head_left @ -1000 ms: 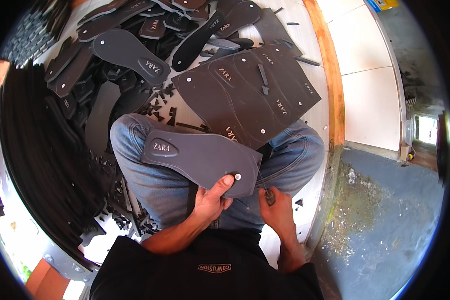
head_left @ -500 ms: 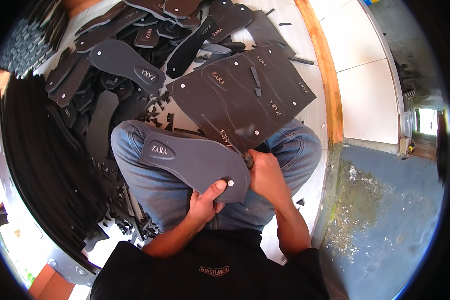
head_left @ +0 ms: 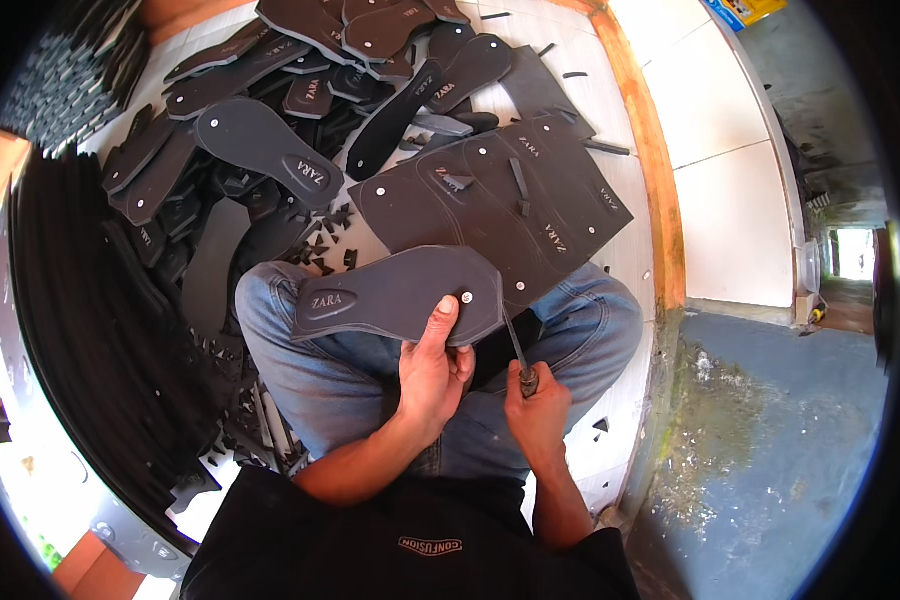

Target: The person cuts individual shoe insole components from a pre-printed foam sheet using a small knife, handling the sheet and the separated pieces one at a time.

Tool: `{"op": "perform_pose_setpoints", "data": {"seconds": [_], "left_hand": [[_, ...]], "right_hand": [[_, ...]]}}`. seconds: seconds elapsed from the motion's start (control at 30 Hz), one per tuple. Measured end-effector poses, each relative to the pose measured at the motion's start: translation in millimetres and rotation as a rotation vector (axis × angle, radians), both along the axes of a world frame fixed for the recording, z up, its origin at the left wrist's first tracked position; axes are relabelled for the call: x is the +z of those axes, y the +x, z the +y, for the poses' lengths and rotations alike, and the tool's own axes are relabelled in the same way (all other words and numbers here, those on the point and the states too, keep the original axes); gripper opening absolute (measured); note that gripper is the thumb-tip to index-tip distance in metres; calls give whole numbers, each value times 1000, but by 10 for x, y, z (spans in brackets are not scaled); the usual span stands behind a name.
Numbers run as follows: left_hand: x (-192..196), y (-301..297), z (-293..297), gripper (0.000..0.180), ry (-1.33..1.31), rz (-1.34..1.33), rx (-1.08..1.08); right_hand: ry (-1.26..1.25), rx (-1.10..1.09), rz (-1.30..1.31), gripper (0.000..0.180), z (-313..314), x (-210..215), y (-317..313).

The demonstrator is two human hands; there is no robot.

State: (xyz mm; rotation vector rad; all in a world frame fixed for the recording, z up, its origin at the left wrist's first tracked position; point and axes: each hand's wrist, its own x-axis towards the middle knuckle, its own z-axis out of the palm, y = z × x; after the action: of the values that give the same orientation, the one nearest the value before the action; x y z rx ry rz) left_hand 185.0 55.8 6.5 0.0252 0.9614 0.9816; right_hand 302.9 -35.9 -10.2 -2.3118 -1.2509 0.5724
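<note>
My left hand [head_left: 432, 375] grips a dark grey shoe sole [head_left: 395, 290] over my lap, its thumb on top beside a small white dot and its fingers underneath. The sole has a printed oval at its left end. In my right hand [head_left: 538, 412] is a knife [head_left: 517, 345], held by the handle with its thin blade pointing away from me. The blade tip meets or nearly meets the sole's right edge; I cannot tell which. Just beyond lies a dark sheet [head_left: 580, 215] with sole outlines pressed into it, and a small offcut [head_left: 456, 182] rests on top.
Cut soles [head_left: 255, 140] lie heaped at the far left, with small black scraps [head_left: 325, 245] near my left knee. A tall stack of dark sheets [head_left: 90, 330] stands at the left. To the right run a wooden strip [head_left: 645, 130] and a worn grey floor [head_left: 780, 420].
My right hand has drawn the knife back toward me, off the sole's upper right edge. The left hand has raised and tilted the sole. A small offcut has landed on the sheet.
</note>
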Motion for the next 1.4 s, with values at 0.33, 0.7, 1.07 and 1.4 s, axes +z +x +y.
{"op": "perform_pose_setpoints", "data": {"seconds": [0.33,0.7,1.07,1.4], "left_hand": [[-8,-17,89,28,16,-58,52],[-194,-157,-400,28,67,55,-50],[-234,-490,-353,28,1,61,148],[-224,-1340,273,17,280,148,-205]], "right_hand": [[-17,-20,-12,24,61,38,-170],[15,85,-24,18,466,82,-164],[15,55,880,16,320,268,-47],[-44,207,606,32,-127,163,-138]]}}
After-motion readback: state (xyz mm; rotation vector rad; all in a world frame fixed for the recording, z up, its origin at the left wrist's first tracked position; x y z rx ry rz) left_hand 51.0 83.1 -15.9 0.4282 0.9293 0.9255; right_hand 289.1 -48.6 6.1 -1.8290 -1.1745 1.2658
